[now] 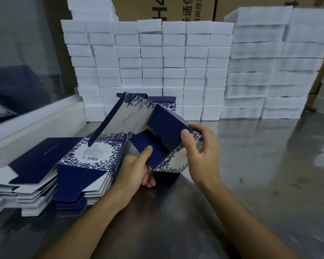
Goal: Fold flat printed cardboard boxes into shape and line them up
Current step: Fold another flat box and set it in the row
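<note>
Head view: a half-folded blue-and-white floral printed box [137, 116] is held tilted above the steel bench [269, 165], its navy flaps open toward the person. Left hand [137, 171] pinches the lower navy flap [148, 146], thumb pressed on top. Right hand [202, 148] grips the box's right side panel, thumb on the upper navy flap [166, 126]. Just left lies a stack of flat box blanks [64, 176]. Behind, white foam blocks [157, 62] stand stacked in columns before brown cartons [157, 8].

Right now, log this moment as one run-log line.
left hand: pressing blue flap | right hand: gripping box end | flat stack: waiting left
</note>
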